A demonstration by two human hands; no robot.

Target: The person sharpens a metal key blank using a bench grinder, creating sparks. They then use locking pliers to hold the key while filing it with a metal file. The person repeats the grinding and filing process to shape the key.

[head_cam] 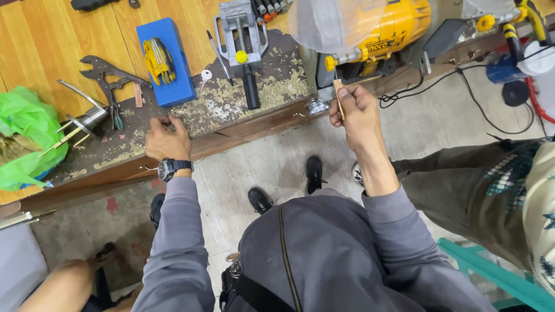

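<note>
Two hands work at the near edge of a worn wooden workbench [243,124]. The right hand [355,112] pinches a thin wooden-handled tool [339,98] upright, just in front of the yellow bench grinder [381,29]. The left hand [166,138], wristwatch [172,168] on the wrist, rests curled on the bench edge; whether it grasps anything, cannot tell. A blue box [167,69] with yellow hex keys [156,58] sits far of it; a small grey vise [240,29] stands right of that.

thin wooden-handled tool [339,99] | slim, pale brown handle, dark thin tip pointing up | held upright in a closed fist | upper centre of frame, just in front of the yellow machine, at the bench edge
</note>
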